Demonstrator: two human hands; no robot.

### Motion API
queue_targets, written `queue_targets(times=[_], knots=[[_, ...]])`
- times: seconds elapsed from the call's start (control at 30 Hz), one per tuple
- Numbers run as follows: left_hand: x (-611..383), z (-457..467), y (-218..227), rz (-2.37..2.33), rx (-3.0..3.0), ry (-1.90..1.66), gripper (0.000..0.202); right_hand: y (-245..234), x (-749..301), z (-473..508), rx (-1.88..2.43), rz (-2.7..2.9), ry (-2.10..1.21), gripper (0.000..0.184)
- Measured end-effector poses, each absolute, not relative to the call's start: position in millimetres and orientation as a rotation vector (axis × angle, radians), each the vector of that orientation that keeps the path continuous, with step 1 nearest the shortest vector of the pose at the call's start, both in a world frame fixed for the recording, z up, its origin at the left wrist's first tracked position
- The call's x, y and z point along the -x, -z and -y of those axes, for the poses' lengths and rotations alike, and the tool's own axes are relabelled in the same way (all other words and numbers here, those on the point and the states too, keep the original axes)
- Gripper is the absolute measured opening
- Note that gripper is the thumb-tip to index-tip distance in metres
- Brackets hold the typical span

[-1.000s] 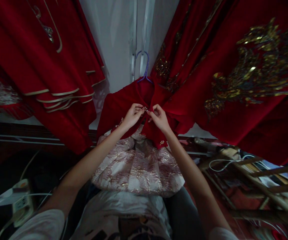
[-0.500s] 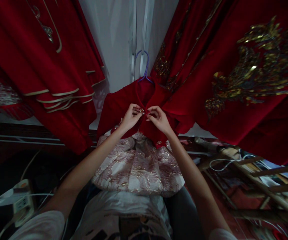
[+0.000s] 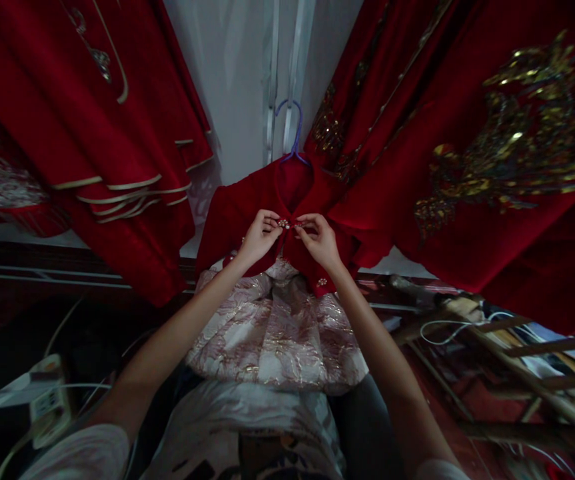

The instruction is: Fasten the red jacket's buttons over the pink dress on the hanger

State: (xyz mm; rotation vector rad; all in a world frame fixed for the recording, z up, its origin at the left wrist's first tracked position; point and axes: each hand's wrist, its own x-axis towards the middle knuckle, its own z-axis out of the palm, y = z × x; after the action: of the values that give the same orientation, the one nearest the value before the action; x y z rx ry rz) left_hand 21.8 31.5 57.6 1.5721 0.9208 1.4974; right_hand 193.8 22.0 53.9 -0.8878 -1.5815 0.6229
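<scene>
A small red jacket (image 3: 237, 193) hangs in front of me on a purple hanger (image 3: 296, 137), over a pale brocade skirt with gold and pink patterning (image 3: 277, 333). At the jacket's neck opening, my left hand (image 3: 262, 237) pinches the front edge beside a jewelled button (image 3: 284, 224). Opposite it, my right hand (image 3: 317, 237) pinches the other front edge, its fingertips close to the button. The two edges nearly meet between my hands. Another jewelled ornament (image 3: 322, 283) sits lower on the jacket's right side.
Red garments with cream trim (image 3: 132, 180) hang at left, and a red garment with gold sequins (image 3: 517, 133) at right. A wooden rack (image 3: 527, 360) holding papers and a white cable stands at lower right. A power strip (image 3: 48, 400) lies at lower left.
My fingertips have come slightly closer together at the neck, drawing the two front edges nearer each other. The whole view has shifted a little.
</scene>
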Motion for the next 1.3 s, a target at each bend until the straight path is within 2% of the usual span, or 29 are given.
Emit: queue_targets(times=[0.37,0.67,0.9,1.3], knots=[[-25,-29,-61,-0.9,-1.631,-1.492,0.032,-62,-193,-14,0.85,1.611,-0.702,0.027],[-34,-15,-55,-0.837,-1.473,-1.593,0.045,-62,-185,-7,0.948,1.56,-0.536,0.024],[-36,-9,-56,-0.82,-1.512,-1.555,0.026,-68,-187,2,0.905,1.579,-0.517,0.024],[-34,-15,-59,-0.824,-1.529,-1.539,0.024,-74,-182,2,0.902,1.557,-0.468,0.023]])
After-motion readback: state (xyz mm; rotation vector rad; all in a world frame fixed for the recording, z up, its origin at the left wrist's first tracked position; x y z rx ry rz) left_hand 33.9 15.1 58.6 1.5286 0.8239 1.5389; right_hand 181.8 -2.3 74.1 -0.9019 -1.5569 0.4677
